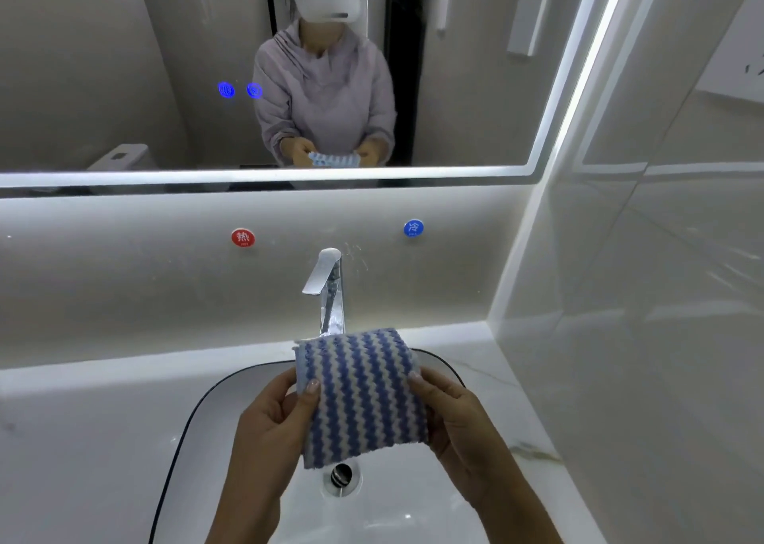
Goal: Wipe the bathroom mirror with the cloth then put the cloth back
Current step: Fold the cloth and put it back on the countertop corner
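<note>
A folded cloth (pixel 361 395) with blue and white wavy stripes is held flat over the sink basin, in front of the tap. My left hand (pixel 273 415) grips its left edge, thumb on top. Its right edge is held by my right hand (pixel 454 415). The bathroom mirror (pixel 124 68) fills the upper part of the view, with a lit strip along its bottom and right edges. In it I see the reflection of a person in a pale hoodie holding the cloth in both hands.
A chrome tap (pixel 328 291) stands behind the white sink (pixel 215 411), whose drain (pixel 341 475) lies just below the cloth. Red (pixel 242 238) and blue (pixel 413 228) round labels sit on the backsplash. A tiled wall closes the right side. Two blue touch icons (pixel 239 90) glow on the mirror.
</note>
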Demonstrator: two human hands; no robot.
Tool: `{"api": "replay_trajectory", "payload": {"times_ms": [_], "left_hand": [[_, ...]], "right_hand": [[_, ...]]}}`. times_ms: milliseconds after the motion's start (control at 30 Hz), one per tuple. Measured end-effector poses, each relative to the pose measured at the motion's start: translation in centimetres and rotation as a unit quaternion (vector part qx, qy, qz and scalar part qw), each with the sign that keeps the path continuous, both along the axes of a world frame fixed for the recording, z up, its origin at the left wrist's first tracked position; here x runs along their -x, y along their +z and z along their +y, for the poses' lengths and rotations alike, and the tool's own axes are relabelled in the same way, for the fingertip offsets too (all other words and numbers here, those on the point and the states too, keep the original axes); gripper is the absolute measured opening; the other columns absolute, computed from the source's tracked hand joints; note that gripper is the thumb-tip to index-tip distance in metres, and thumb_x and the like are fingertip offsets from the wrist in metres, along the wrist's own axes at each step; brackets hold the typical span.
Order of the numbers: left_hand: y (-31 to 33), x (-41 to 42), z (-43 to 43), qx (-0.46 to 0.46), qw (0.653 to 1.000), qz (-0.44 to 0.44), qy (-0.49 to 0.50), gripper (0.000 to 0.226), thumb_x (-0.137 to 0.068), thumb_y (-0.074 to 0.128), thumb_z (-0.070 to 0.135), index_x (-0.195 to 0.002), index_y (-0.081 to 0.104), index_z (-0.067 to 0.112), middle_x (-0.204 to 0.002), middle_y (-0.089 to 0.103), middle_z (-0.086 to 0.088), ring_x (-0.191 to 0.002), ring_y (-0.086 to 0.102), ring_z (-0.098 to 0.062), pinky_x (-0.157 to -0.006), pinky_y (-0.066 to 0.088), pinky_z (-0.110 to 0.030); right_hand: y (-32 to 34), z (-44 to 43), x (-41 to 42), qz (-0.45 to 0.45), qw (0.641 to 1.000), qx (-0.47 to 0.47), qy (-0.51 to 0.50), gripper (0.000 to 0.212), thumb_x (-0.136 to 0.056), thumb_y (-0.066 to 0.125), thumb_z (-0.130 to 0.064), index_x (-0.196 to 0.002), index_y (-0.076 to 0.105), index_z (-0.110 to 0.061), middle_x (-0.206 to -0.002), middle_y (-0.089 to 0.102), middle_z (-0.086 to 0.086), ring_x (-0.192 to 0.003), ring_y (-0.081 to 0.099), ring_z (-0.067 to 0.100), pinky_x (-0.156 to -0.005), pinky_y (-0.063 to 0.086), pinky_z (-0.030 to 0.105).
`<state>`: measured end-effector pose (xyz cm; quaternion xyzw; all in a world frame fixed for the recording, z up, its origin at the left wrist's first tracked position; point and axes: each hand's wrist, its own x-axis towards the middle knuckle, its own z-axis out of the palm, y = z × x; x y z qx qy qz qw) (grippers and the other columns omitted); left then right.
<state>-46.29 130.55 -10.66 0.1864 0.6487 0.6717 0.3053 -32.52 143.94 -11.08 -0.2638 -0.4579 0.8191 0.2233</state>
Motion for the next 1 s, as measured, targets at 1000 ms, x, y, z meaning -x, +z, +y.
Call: {"api": "replay_trajectory", "payload": {"times_ms": [1000], "left_hand": [[-4.7, -5.8, 11.1, 0.106, 0.993, 0.034, -0.032, 0.021, -0.090, 0.059, 0.019, -0.101, 0.061, 0.036, -0.081, 0.075, 0.001, -0.077, 0.072, -0.015, -0.075, 0.057, -0.048]], "right_hand": [[-4.9, 10.2, -6.0, -0.126, 0.986, -0.046, -0.099, 0.025, -0.088, 0.065, -0.018, -0.112, 0.067, -0.026, -0.106, 0.073, -0.005, -0.096, 0.070, 0.015, -0.073, 0.057, 0.025]]}}
